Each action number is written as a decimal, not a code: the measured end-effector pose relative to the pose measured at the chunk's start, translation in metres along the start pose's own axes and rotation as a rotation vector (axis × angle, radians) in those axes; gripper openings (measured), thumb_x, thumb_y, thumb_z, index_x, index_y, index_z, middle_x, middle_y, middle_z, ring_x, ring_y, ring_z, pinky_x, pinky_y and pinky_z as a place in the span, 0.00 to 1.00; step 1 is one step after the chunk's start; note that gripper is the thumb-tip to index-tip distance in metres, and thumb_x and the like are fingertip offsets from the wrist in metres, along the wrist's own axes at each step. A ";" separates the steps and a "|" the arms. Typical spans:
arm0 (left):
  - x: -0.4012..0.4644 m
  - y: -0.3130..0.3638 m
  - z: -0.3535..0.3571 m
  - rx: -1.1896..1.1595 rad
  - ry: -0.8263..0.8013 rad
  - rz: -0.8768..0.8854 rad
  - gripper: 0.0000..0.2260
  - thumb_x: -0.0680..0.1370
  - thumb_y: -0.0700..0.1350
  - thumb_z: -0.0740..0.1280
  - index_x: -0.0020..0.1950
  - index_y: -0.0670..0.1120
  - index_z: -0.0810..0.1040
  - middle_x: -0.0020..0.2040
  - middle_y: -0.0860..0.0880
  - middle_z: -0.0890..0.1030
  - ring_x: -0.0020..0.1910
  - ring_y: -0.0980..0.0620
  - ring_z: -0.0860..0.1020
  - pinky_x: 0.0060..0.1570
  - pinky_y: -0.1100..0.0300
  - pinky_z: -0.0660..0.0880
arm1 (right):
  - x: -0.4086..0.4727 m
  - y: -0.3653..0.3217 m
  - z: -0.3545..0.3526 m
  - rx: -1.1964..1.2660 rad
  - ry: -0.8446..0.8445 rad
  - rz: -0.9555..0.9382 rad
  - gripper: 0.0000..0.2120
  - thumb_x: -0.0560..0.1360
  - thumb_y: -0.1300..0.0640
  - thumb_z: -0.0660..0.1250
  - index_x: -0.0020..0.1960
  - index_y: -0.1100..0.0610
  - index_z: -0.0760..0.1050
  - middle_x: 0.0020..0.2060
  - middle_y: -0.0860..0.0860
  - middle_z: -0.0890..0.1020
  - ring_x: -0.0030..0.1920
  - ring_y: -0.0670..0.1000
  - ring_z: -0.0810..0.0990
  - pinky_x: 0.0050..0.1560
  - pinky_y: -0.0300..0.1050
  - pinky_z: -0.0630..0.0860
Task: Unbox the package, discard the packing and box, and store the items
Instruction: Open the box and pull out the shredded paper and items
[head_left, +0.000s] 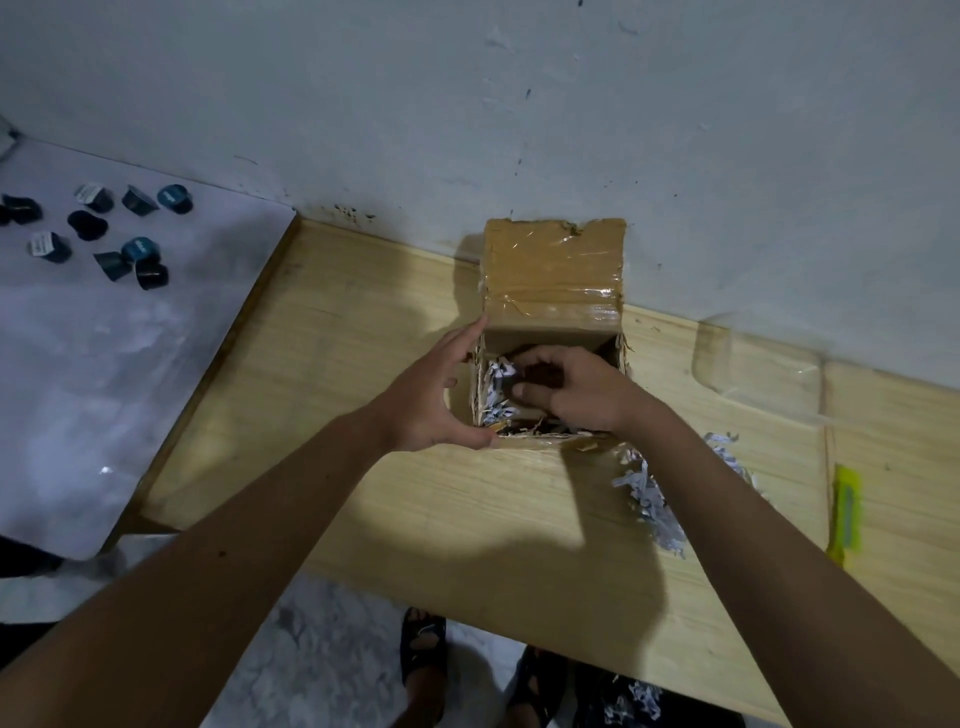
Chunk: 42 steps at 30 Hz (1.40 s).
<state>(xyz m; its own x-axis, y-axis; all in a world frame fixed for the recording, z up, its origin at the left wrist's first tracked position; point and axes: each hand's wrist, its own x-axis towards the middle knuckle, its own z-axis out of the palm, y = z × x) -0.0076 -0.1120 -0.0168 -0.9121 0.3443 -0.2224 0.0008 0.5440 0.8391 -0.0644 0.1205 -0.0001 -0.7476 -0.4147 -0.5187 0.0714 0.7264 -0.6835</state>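
Left hand (434, 397) braces box (553, 275); right hand (566, 392) inside, grip unclear.

The right hand (563, 387) hides whatever its fingers grip inside the box (553, 332); pod (140, 249) labels at upper left are unreadable.

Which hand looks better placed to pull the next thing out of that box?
The right hand. It is already down inside the open box, fingers curled among the shredded paper. The left hand rests against the box's outer left side, seemingly steadying it.
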 end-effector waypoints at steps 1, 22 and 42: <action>0.000 0.000 0.000 0.003 -0.001 0.003 0.60 0.64 0.49 0.85 0.84 0.60 0.48 0.75 0.75 0.54 0.76 0.61 0.61 0.72 0.52 0.69 | -0.003 0.002 -0.001 -0.046 0.069 -0.002 0.22 0.80 0.49 0.71 0.73 0.52 0.75 0.60 0.49 0.81 0.46 0.41 0.82 0.50 0.36 0.73; 0.001 0.008 0.000 0.035 0.003 0.005 0.60 0.64 0.48 0.86 0.84 0.58 0.48 0.78 0.66 0.56 0.77 0.59 0.62 0.71 0.51 0.71 | -0.002 0.014 0.010 0.116 0.012 -0.066 0.17 0.78 0.60 0.74 0.66 0.54 0.81 0.58 0.48 0.86 0.60 0.48 0.84 0.69 0.50 0.77; 0.003 0.007 -0.002 0.008 0.005 -0.013 0.61 0.64 0.49 0.86 0.85 0.57 0.48 0.83 0.59 0.56 0.78 0.58 0.61 0.72 0.48 0.71 | 0.006 0.006 0.001 -0.098 -0.158 -0.025 0.13 0.82 0.49 0.66 0.64 0.42 0.81 0.66 0.46 0.80 0.74 0.53 0.68 0.75 0.50 0.64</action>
<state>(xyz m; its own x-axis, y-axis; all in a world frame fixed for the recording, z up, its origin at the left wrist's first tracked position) -0.0107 -0.1082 -0.0103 -0.9140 0.3332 -0.2313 -0.0082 0.5548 0.8319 -0.0679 0.1221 -0.0075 -0.6351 -0.5080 -0.5818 -0.0164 0.7620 -0.6474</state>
